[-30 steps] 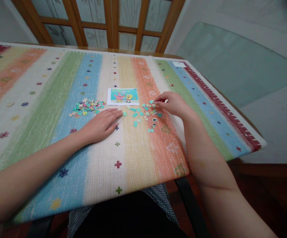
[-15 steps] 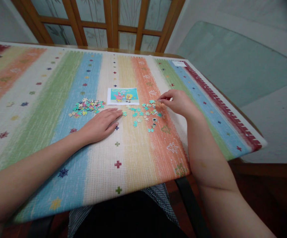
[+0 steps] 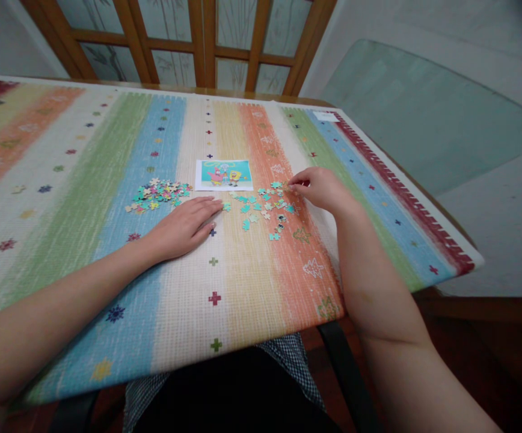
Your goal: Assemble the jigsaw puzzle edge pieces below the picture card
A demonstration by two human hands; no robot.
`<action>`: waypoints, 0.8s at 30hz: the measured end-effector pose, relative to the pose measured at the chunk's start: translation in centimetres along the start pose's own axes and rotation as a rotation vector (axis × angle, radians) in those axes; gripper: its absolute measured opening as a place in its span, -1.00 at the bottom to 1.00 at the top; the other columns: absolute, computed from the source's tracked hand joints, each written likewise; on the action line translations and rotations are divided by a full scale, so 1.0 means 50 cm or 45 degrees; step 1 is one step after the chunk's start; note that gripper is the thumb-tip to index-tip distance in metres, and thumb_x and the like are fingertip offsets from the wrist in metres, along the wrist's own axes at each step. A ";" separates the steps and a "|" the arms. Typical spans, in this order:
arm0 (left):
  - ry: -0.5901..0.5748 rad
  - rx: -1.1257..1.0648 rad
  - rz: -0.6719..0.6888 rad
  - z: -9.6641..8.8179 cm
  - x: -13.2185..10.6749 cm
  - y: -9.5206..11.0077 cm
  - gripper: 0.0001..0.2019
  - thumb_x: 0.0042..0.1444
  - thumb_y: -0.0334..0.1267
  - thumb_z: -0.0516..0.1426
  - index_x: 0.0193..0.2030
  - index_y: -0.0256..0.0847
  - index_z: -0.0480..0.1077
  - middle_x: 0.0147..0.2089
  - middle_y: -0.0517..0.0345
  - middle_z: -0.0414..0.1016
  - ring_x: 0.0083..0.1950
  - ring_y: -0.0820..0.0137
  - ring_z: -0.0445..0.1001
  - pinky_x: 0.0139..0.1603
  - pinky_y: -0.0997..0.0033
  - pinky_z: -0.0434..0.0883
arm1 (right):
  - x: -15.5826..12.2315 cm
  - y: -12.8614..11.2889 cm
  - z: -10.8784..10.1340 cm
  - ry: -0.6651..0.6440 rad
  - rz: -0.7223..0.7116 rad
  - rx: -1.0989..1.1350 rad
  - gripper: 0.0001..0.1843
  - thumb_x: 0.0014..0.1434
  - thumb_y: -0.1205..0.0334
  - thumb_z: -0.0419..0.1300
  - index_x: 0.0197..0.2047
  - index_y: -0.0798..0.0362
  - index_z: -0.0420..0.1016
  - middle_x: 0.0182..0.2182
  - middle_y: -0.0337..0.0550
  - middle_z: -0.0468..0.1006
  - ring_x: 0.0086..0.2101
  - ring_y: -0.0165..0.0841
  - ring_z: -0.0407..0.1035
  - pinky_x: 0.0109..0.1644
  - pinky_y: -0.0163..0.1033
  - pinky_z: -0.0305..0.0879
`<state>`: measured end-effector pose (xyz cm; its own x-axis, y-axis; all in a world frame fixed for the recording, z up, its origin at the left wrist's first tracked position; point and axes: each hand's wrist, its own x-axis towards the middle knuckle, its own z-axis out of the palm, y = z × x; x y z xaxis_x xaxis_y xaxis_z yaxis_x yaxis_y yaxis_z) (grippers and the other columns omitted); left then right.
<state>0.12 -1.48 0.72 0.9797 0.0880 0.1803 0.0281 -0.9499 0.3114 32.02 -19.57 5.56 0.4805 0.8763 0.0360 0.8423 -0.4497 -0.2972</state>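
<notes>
My left hand [image 3: 191, 224] lies flat on the cloth, fingers stretched forward and holding nothing. Just beyond it is a heap of mixed jigsaw puzzle pieces [image 3: 159, 193]. A single turquoise piece [image 3: 227, 207] lies by its fingertips. My right hand [image 3: 317, 187] has thumb and forefinger pinched on a small puzzle piece [image 3: 287, 187], mostly covered by the fingertips, at the right edge of some spread-out, mostly turquoise pieces [image 3: 254, 207]. Between the two groups, farther back, lies a printed picture card [image 3: 224, 175] with cartoon figures on a turquoise background.
A striped tablecloth [image 3: 189, 300] covers the table, whose near edge is close to my lap. A small white label [image 3: 326, 116] lies at the far right. Behind the table stand wood-framed glass doors [image 3: 202, 48]; a black chair arm [image 3: 344, 367] is below the edge.
My right hand has shifted very slightly, its fingertips staying beside the spread pieces. The left hand and the picture card have not moved.
</notes>
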 end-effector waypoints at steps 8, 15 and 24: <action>0.010 -0.004 0.011 0.001 0.000 0.000 -0.51 0.47 -0.15 -0.09 0.44 -0.25 0.23 0.44 -0.12 0.36 0.50 0.14 0.25 0.54 -0.07 0.17 | 0.010 0.005 0.027 -0.114 -0.060 0.006 -0.77 0.24 0.10 0.31 -0.15 0.01 0.74 -0.25 -0.01 0.69 -0.30 -0.23 0.50 -0.19 -0.13 0.35; 0.007 0.004 0.012 0.000 0.001 0.001 -0.51 0.47 -0.16 -0.09 0.43 -0.27 0.24 0.44 -0.14 0.36 0.50 0.14 0.25 0.54 -0.07 0.18 | 0.015 0.006 0.029 -0.121 -0.084 0.006 -0.78 0.25 0.14 0.32 -0.13 0.04 0.73 -0.24 0.00 0.68 -0.28 -0.24 0.50 -0.18 -0.14 0.35; 0.009 0.021 0.015 0.001 0.000 -0.001 -0.50 0.47 -0.16 -0.09 0.43 -0.34 0.25 0.43 -0.16 0.36 0.50 0.15 0.25 0.56 0.00 0.15 | 0.019 0.017 0.041 -0.069 -0.046 0.053 -0.73 0.24 0.25 0.28 0.01 0.05 0.66 -0.23 -0.03 0.66 -0.26 -0.23 0.47 -0.15 -0.14 0.31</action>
<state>0.12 -1.47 0.66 0.9785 0.0791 0.1906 0.0200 -0.9557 0.2935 32.70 -18.76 3.37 0.4349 0.9005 -0.0042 0.8475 -0.4109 -0.3361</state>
